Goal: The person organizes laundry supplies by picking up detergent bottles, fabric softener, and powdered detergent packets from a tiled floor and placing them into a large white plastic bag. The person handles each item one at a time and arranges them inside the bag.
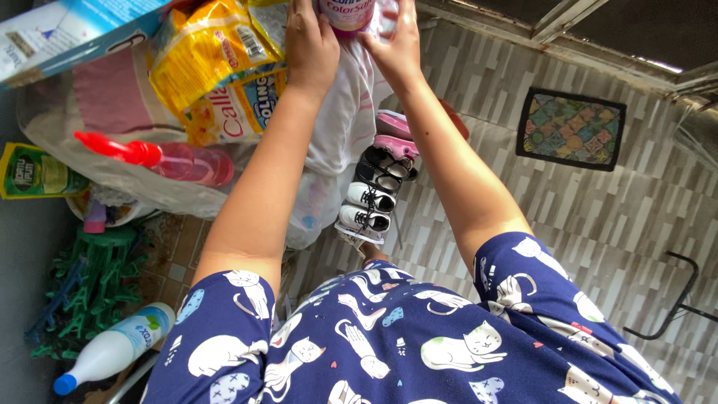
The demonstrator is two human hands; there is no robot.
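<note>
While raised to the top edge of the head view: both hands meet around one pink bottle [349,13], only its lower part in frame.

Left hand [310,45]: wrapped about the bottle's left side, fingers curled shut on it, back of the hand toward the camera.

Right hand [393,41]: pressed to the bottle's right side, fingers closed on it.

Bottle from the hands: directly between them, touching both; neither hand nearer.

Long axis: roughly in line with the forearms, running out of frame; far end hidden.

Look of the bottle: pink body, white label band, smooth plastic; cap not visible.

Just beyond the wrists: white cloth [340,120], yellow packets [213,52] to the left, red-nozzled spray bottle [161,159] lying lower left.

Below the arms: row of small shoes [374,187] on a rack.
</note>
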